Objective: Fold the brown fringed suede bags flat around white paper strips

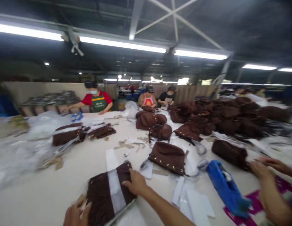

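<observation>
At the near edge, a soft dark-brown bag (101,194) with a flat white band (116,188) across its middle lies tilted on the table between the person's two hands. The right hand (136,183) pinches its far right side, thumb on top; the left hand (76,213) is bent at its near left edge, and whether those fingers grip cannot be told. The bag's inside is hidden.

To the right lie loose white sheets (200,204) and a blue plastic tape dispenser (221,185) with a pale roll in it, partly over a purple openwork piece (253,197). Beside it, a co-worker's hands (260,169) touch a rolled brown bag (229,153).

Just beyond the person's right hand rests a brown bag with gold-coloured eyelets (168,155). The white tabletop (72,175) carries tan paper scraps (124,144), a crumpled heap of clear plastic (16,157) on the left and a large mound of brown bags (230,117) on the right.

Across the table are a person in a red top and green apron (98,103) and two more seated people (147,99). Behind them, dark grey bundles (56,99) are piled near pale panels (49,88), under long tube lights (122,44) and a dark ceiling with pale beams (136,18).
</observation>
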`<state>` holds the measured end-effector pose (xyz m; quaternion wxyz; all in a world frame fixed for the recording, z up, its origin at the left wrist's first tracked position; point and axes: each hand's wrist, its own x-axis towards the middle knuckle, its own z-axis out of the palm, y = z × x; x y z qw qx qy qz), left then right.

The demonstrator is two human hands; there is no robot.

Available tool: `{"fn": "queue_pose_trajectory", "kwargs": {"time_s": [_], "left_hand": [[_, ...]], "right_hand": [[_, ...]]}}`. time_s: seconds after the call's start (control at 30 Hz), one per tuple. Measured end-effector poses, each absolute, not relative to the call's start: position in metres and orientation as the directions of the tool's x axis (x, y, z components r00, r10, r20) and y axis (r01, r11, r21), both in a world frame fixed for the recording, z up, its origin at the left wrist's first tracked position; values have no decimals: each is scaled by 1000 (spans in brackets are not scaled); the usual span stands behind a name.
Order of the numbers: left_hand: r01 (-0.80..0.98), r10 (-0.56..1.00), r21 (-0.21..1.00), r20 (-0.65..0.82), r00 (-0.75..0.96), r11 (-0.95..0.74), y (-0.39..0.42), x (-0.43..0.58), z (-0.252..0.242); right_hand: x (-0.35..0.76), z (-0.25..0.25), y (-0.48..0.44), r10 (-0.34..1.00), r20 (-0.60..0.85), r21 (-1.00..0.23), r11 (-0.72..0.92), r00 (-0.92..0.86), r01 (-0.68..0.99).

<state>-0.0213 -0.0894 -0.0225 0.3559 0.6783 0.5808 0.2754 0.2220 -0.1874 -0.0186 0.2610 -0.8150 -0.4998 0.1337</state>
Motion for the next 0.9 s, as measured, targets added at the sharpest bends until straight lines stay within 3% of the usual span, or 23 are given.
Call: {"fn": "queue_pose_trajectory", "kwargs": {"time_s": [0.07,0.23,0.4,0.53,0.73,0.83,0.9], "left_hand": [[571,987,818,-32,156,-64,-98,-45,-39],[415,876,848,-439,198,331,-102,-39,-50],[242,741,815,-579,340,526,-96,-30,-46],[15,711,795,-549,439,606,-100,-14,-41],[-336,782,742,-394,483,580,-94,14,-31],[-407,775,700,-340,533,587,-81,16,-22],[-433,758,676,-296,581,596,-71,14,-12]], "right_hand": [[212,-29,-166,879,1,-513,-409,476,755],[227,-37,-132,864,-46,-399,-476,502,783],[231,-37,-115,862,-41,-334,-488,505,807],[232,-39,-111,883,-28,-321,-452,469,832],[255,-23,-109,919,46,-349,-351,391,869],[268,6,-95,965,129,-431,-151,226,890],[272,31,-81,994,63,-553,-42,92,832]]}}
